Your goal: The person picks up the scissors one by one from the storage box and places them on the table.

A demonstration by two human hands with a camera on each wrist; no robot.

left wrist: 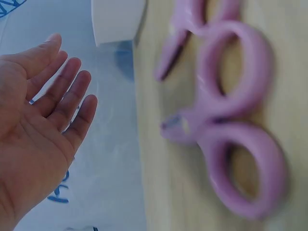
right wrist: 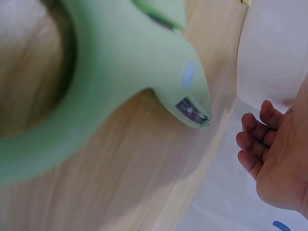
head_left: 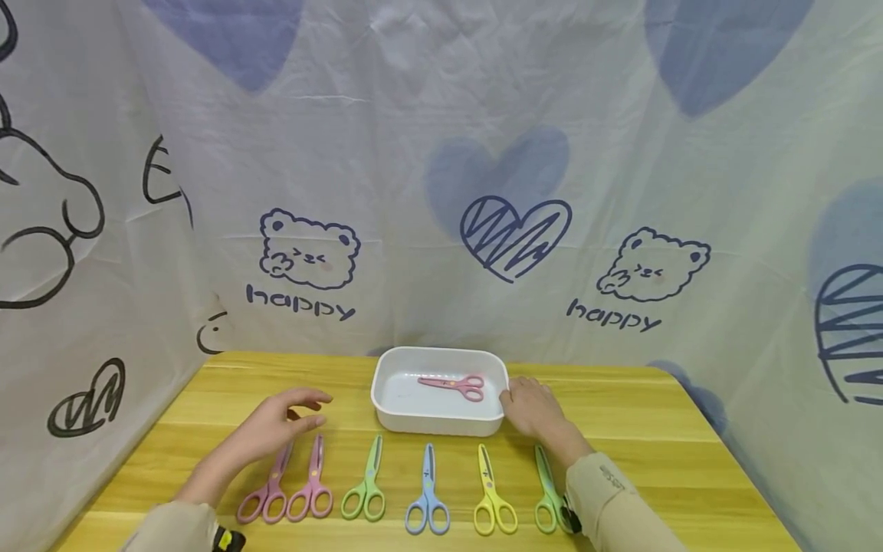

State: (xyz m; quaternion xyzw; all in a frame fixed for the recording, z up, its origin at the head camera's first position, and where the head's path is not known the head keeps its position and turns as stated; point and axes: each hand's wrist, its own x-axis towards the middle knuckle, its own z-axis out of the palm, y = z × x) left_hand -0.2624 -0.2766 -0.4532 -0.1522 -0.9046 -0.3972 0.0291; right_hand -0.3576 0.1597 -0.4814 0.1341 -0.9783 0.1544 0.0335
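A white rectangular box (head_left: pixel 441 424) stands at the back of the table, with a pink pair of scissors (head_left: pixel 451 383) lying inside. My right hand (head_left: pixel 534 406) is at the box's right wall, seemingly touching it, fingers loosely bent; its thumb is hidden in the right wrist view. To the left of the box, my left hand (head_left: pixel 286 414) hovers with relaxed, spread fingers and holds nothing. Below it lie two pinkish-purple pairs of scissors, the left one (head_left: pixel 265 498) and its neighbour (head_left: pixel 312 491). Green scissors (head_left: pixel 547 491) lie near my right forearm.
Across the front of the wooden table (head_left: pixel 690 460) also lie green scissors (head_left: pixel 366 487), blue scissors (head_left: pixel 428 494) and yellow scissors (head_left: pixel 491 494). A white printed curtain (head_left: pixel 414 307) hangs behind the table and at both sides.
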